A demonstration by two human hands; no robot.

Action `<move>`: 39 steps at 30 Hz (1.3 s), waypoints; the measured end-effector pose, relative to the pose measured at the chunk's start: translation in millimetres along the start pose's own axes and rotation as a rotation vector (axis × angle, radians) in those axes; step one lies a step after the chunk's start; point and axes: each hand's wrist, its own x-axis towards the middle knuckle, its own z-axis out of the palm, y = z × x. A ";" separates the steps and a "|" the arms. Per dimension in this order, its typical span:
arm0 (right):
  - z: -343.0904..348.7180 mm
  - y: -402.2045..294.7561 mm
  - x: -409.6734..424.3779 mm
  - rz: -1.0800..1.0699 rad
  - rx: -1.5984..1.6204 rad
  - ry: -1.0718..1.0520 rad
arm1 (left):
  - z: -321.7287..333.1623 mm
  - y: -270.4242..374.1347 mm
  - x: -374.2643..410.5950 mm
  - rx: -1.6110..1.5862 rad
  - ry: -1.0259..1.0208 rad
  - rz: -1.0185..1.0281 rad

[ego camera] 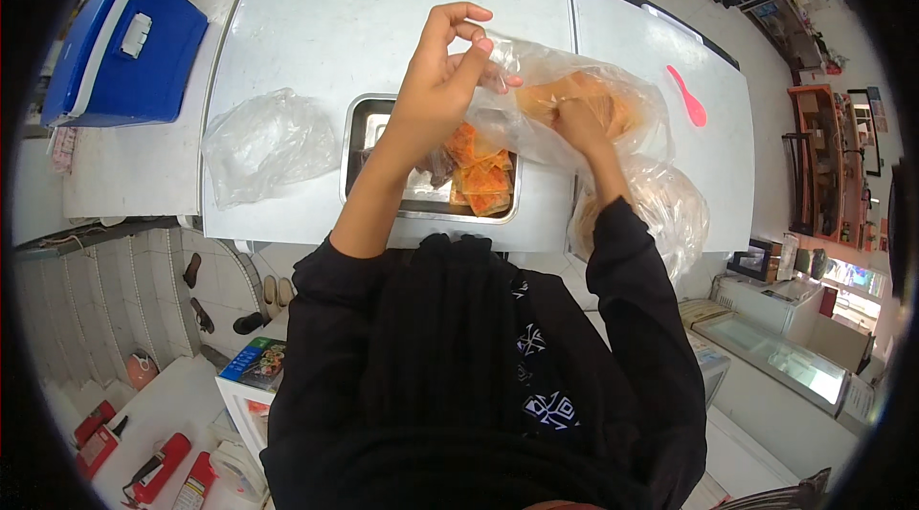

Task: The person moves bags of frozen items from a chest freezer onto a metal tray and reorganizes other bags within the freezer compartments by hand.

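My left hand (pixel 451 72) is at the mouth of a clear plastic bag (pixel 639 90), with the film caught at its fingers. Inside that bag, my right hand (pixel 580 124) reaches among orange-coloured packets (pixel 592 90); its fingertips are hidden, so its grip does not show. Below my left forearm stands a rectangular stainless steel tray (pixel 431 212). Small clear packets with orange-red filling (pixel 484 176) are piled at the tray's right side. Darker brown packets (pixel 436 167) lie near its middle, partly covered by my forearm.
A crumpled clear bag (pixel 273 147) lies left of the tray. Another filled plastic bag (pixel 664 212) rests at the table's near right edge. A pink plastic spoon (pixel 688 97) lies on the white table (pixel 309 22). A blue cooler box (pixel 136 43) stands far left.
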 end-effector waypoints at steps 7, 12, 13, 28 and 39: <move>48.2 -3.1 36.6 0.114 -0.255 -0.284 | -0.8 -3.4 -5.2 0.032 0.025 -0.049; 46.2 -1.4 38.8 0.015 -0.563 -0.259 | -2.3 -4.2 -12.8 0.089 0.043 -0.080; 42.1 5.9 37.4 0.050 -0.524 -0.224 | -3.2 -3.9 -13.5 0.096 0.051 -0.080; 8.9 21.3 52.4 0.250 -0.367 -0.409 | -3.2 -2.5 -11.9 0.016 0.020 -0.031; 4.1 27.1 63.8 0.120 -0.518 -0.607 | -10.8 -5.9 -9.8 0.027 0.031 -0.030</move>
